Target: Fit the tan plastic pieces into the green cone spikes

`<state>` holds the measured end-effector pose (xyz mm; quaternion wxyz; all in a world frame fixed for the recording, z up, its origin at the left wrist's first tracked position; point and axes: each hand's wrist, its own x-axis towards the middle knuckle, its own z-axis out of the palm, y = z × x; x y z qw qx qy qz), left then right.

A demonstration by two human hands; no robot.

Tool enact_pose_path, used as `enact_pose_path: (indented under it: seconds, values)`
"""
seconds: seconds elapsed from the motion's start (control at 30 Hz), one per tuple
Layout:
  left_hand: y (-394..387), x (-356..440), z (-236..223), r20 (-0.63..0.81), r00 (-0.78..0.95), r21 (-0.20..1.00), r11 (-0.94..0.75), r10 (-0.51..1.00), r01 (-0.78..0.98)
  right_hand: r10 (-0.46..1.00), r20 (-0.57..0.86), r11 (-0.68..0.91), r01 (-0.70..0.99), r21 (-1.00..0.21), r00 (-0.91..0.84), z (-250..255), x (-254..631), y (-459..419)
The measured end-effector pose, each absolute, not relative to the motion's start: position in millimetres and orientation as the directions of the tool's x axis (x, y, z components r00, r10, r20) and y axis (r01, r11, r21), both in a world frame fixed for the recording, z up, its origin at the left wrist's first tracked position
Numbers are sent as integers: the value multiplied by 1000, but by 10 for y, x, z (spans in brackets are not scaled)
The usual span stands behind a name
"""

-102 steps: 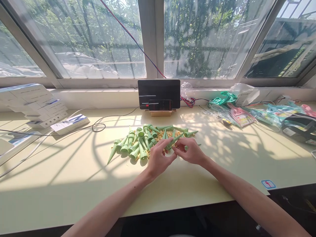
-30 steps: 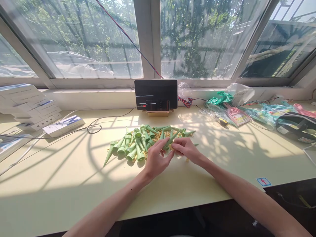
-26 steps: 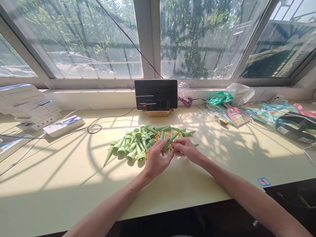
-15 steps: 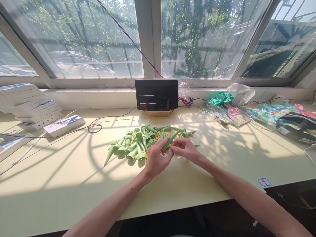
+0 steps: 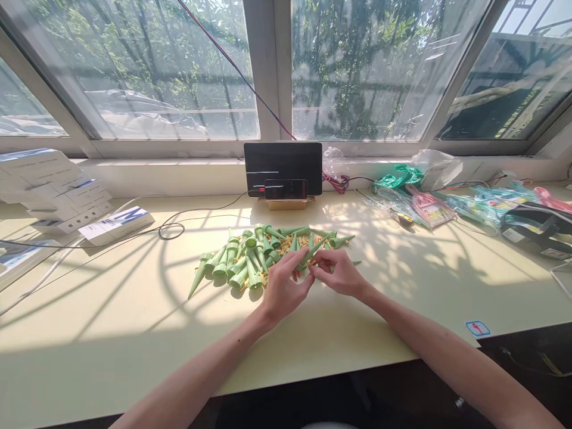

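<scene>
A pile of green plastic cone spikes (image 5: 243, 259) lies on the pale yellow table (image 5: 134, 304), mixed with small yellow pieces (image 5: 308, 241). My left hand (image 5: 282, 285) grips one green cone spike (image 5: 310, 254) whose tip points up and to the right. My right hand (image 5: 340, 274) is beside it, thumb and fingers pinched together at the wide end of that same cone. What the pinch holds is too small to make out.
A dark tablet (image 5: 283, 168) with a phone (image 5: 285, 189) leans at the window sill behind the pile. White boxes (image 5: 67, 196) and cables (image 5: 172, 229) lie at the left. Plastic bags and packets (image 5: 429, 199) crowd the right, with a black device (image 5: 536, 226) further right.
Both hands stay together at the cone by the pile; only small finger movements of the right hand show. The view has shifted slightly.
</scene>
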<state>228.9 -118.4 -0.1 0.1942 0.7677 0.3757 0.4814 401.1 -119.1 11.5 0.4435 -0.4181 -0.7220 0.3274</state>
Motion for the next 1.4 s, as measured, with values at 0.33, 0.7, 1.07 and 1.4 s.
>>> enact_pose_path:
  seconds: [0.33,0.7,1.07,1.4]
  values:
    - [-1182,2290,10,596,227,664,-632,770,400,953,97,87,-49,-995,-288,124,3977,-1150]
    - [-1192,2281,22,609,220,649,-638,762,415,934,-33,-122,-230,-965,-357,120,3971,-1130]
    - [-1176,2283,24,584,234,676,-625,777,390,944,212,241,88,-966,-254,70,3977,-1161]
    - [-1167,2278,-16,573,245,685,-621,782,381,921,317,374,290,-881,-226,99,3995,-1193]
